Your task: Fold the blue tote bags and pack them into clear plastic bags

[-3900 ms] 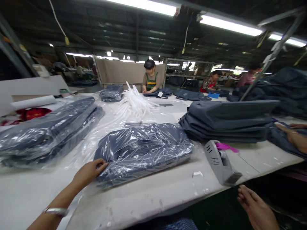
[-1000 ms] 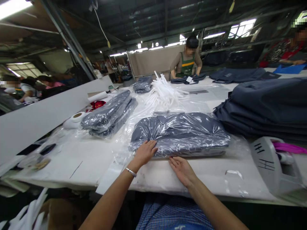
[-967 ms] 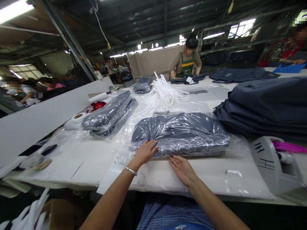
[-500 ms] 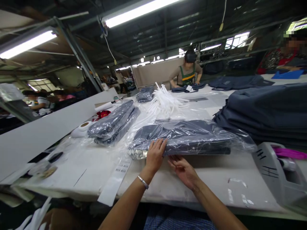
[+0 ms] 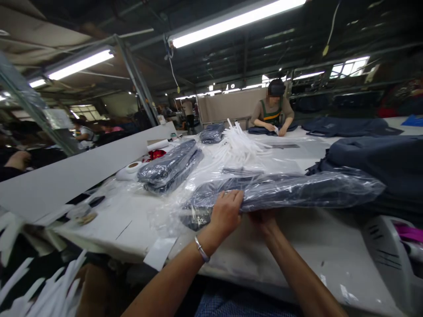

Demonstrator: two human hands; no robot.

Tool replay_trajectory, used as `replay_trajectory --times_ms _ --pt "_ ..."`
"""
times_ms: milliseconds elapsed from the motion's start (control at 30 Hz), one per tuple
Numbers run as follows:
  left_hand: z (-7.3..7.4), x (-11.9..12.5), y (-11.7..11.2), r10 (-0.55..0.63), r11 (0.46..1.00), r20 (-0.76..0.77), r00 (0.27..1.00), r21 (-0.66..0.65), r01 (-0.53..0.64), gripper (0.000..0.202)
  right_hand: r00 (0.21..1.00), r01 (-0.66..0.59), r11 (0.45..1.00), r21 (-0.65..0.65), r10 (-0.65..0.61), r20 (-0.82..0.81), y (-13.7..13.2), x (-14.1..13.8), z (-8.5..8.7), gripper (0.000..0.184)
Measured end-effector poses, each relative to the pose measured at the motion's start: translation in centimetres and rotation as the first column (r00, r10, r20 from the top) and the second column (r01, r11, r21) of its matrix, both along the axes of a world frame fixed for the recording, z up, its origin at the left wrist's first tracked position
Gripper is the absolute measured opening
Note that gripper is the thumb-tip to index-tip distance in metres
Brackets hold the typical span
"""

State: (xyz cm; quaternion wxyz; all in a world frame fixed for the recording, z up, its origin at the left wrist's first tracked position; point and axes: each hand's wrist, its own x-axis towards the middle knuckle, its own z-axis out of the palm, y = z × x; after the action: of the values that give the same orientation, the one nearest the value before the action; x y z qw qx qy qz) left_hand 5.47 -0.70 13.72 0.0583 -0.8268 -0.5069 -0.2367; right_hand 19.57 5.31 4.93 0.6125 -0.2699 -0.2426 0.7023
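Note:
A dark folded fabric item in a clear plastic bag (image 5: 280,191) lies across the near middle of the table, its near edge raised. My left hand (image 5: 228,213), with a bracelet at its wrist, grips that near edge, fingers curled over the plastic. Under the same edge, my right hand (image 5: 266,220) reaches in palm side up; its fingers are hidden by the package. To the left lie similar bagged dark items (image 5: 170,167), stacked. Beneath the left forearm, a white paper strip (image 5: 160,253) hangs at the table edge.
White strips (image 5: 241,143) are heaped behind the package. A dark fabric stack (image 5: 380,160) stands at right, above a grey holder (image 5: 385,251) with pen marks. Across the table, a co-worker (image 5: 272,110) handles dark fabric. A white partition (image 5: 82,169) runs along the left; more white strips (image 5: 49,286) stand below.
The package's near edge and right end have risen and tilted up. My right hand has moved farther beneath it, hiding its fingers. The view has shifted, and the co-worker's hands have moved.

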Motion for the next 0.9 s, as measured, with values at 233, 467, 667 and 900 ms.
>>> replay_trajectory --times_ms 233,467,667,900 --pt "6.2 -0.7 -1.9 -0.053 0.971 0.299 0.953 0.239 -0.020 0.057 0.968 0.104 0.899 0.426 -0.190 0.163 1.6 1.4 10.1 0.037" --pt "11.8 -2.7 -0.1 -0.127 0.990 0.936 0.328 0.141 -0.020 0.027 0.492 0.353 0.505 0.788 -0.816 0.303 4.0 3.9 16.3 0.044" --pt "5.5 -2.3 0.4 0.175 0.946 0.957 -0.230 -0.098 0.310 0.050 -0.014 0.357 0.364 0.860 -0.919 0.394 0.9 7.7 10.8 0.079" --pt "-1.0 1.4 -0.5 0.411 0.893 0.789 -0.456 -0.249 0.374 0.040 0.279 0.061 0.791 0.609 -0.600 0.750 6.6 11.2 9.0 0.067"
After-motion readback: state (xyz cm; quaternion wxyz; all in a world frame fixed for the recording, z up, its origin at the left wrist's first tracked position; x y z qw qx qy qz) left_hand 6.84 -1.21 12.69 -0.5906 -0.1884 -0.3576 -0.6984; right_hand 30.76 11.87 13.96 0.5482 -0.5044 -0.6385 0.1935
